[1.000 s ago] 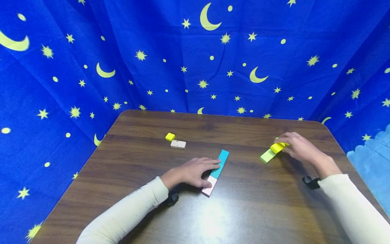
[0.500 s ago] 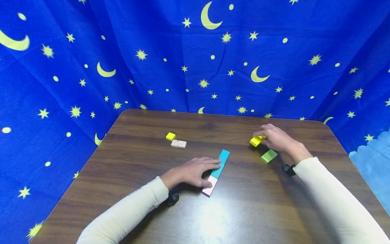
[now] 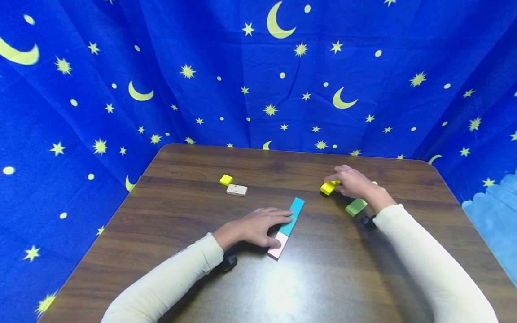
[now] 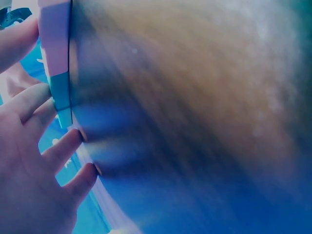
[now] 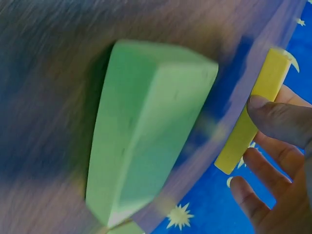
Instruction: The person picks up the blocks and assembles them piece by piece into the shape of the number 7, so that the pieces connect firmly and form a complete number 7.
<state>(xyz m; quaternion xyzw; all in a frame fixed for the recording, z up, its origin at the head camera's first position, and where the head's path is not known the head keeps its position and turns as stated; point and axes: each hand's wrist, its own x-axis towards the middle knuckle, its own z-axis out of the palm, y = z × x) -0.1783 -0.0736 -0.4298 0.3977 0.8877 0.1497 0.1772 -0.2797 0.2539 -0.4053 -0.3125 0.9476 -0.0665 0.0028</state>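
In the head view my left hand rests with spread fingers on a turquoise block and a pink block that lie end to end. The left wrist view shows fingertips touching the side of the turquoise block and a thumb at the pink block. My right hand pinches a yellow block between thumb and fingers; that yellow block looks long in the right wrist view. Below the right hand lies a green block, large in the right wrist view.
A small yellow block lies touching or close to a speckled whitish block at the back left of the wooden table. A pale green piece shows partly behind the right wrist. A blue curtain surrounds the table's far side.
My right hand has carried the yellow block leftward, away from over the green blocks, moving more slowly of late. My left hand has stayed in place on the turquoise and pink blocks.
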